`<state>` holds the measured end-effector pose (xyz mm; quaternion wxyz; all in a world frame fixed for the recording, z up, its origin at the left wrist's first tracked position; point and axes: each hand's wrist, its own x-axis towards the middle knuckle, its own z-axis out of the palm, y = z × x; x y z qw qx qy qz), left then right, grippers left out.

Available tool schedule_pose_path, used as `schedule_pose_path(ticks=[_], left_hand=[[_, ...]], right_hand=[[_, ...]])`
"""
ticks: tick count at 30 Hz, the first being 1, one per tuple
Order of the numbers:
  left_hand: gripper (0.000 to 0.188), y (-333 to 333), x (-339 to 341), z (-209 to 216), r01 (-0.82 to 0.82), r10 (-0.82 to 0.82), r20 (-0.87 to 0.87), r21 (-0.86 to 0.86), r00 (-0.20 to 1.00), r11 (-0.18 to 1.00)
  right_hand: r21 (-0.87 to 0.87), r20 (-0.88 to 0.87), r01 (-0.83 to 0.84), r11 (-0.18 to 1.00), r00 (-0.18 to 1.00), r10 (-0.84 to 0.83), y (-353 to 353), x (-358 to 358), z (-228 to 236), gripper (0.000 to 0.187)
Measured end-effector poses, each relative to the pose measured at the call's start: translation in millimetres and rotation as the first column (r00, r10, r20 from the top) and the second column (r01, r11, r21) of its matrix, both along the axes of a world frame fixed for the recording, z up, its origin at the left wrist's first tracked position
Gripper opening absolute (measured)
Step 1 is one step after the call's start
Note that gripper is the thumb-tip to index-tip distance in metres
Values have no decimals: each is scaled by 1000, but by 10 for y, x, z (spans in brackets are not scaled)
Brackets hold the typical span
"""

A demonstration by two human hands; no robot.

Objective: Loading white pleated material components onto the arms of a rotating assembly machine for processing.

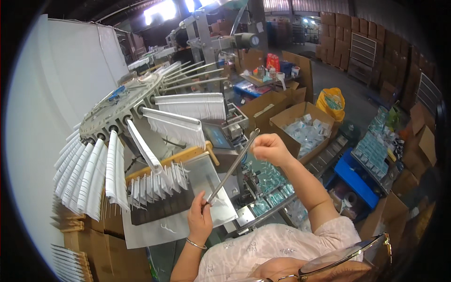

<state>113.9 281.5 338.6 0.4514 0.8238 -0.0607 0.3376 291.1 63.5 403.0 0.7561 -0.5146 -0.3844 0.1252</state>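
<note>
My left hand (199, 220) grips the lower end of a long, slim metal rod (229, 175), which slants up and to the right over a pale metal tray (224, 207). The rod's far end looks like a narrow loop. Beside that upper end my right hand (271, 149) is closed in a fist; whether it touches the rod, or what it holds, is hidden. To the left, a rack with a wooden bar (190, 152) carries a row of thin white pieces (157, 185). Small white curved pieces (167, 229) lie loose on the tray.
A round metal carousel (117, 105) at the left holds radiating rods, many packed with white pieces (185, 124); several at the back are bare. A conveyor (277, 199) with teal packets runs right of the tray. Cardboard boxes (300, 105) and a blue crate (354, 181) stand farther right.
</note>
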Motion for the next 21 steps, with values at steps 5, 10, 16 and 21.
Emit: schedule_pose_path(ticks=[5,10,16,21], left_hand=[[36,123,45,154,18,-26,30,238,999,971],[33,336,-24,342,41,-147,157,533,977,845],[17,1328,-678,95,133,-249,128,574,960,808],[32,1618,-727,-243,167,-119,-122,550,985,818]], right_hand=[[-219,207,12,976,978,34,-31,-163,-177,32],[-14,-138,-10,1000,990,8,-218,-465,-586,32],[298,-282,226,927,949,-140,-382,-1364,-1248,21],[367,-304,316,875,930,-208,-57,-2140,-1527,21]])
